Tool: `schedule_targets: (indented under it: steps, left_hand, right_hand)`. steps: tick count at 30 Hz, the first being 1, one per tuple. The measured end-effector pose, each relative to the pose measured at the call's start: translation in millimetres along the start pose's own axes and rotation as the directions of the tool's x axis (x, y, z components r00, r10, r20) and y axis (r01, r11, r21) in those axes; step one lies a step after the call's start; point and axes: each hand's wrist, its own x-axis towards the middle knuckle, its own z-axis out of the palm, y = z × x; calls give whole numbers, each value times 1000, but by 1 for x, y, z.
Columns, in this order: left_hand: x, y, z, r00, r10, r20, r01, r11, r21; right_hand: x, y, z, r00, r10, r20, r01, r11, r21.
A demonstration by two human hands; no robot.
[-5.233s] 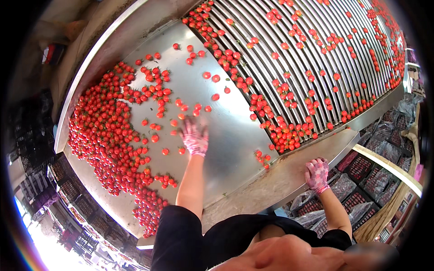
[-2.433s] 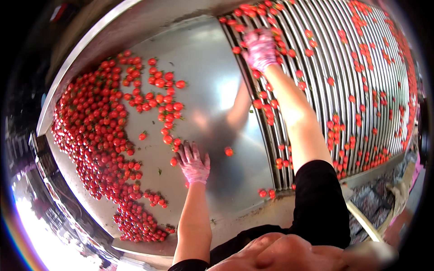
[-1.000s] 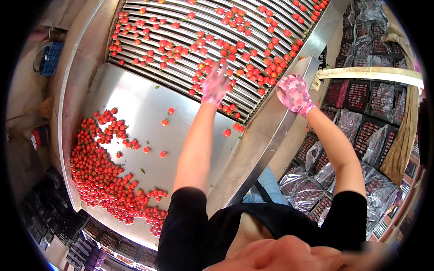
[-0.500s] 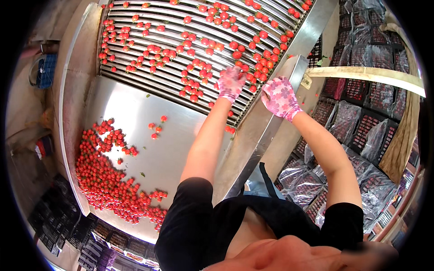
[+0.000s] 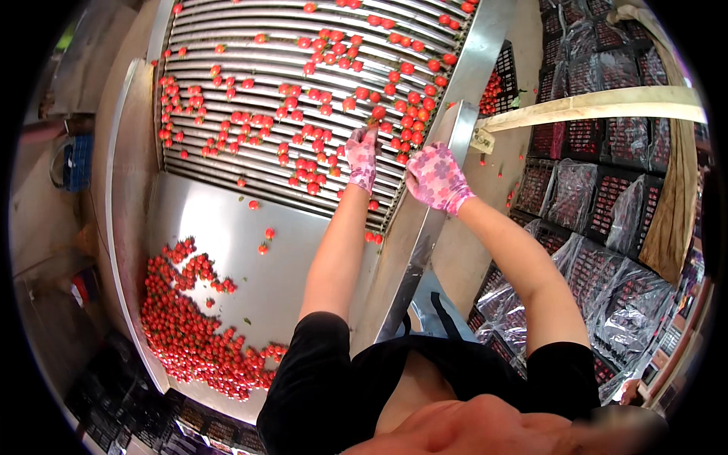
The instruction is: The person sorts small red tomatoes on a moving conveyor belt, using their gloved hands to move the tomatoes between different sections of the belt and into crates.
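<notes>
L hand was over rollers, grip unclear; R hand curled closed nr rail. Tomatoes could've bruised if pressed hard.

The upper edge of the frame cuts off the roller conveyor. Near the centre, the left hand hides part of it, and whether the fingers touch the cherry tomato just above is unclear. The curled right hand conceals its own fingertips and palm. At upper right, a metal rail hides part of a black crate. Glossy plastic film obscures crate contents at right. The lower-right corner is blurred.
</notes>
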Motion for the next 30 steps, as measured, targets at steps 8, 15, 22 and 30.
schedule_targets:
  steps: [8,15,22,30]
  left_hand:
    - [-26,181,202,709,496,501,-666,705,245]
    - [76,95,69,522,634,570,-633,-160,758]
    - [24,6,-96,729,602,325,-364,-61,930]
    - [83,170,-9,430,789,439,-704,-13,710]
  right_hand:
    - [11,-17,-12,991,10,-131,13,985,172]
    - [19,-27,-6,998,-9,-68,17,993,118]
    - [7,-8,4,991,4,-135,9,995,96]
    - [2,-5,1,995,7,-104,0,997,71]
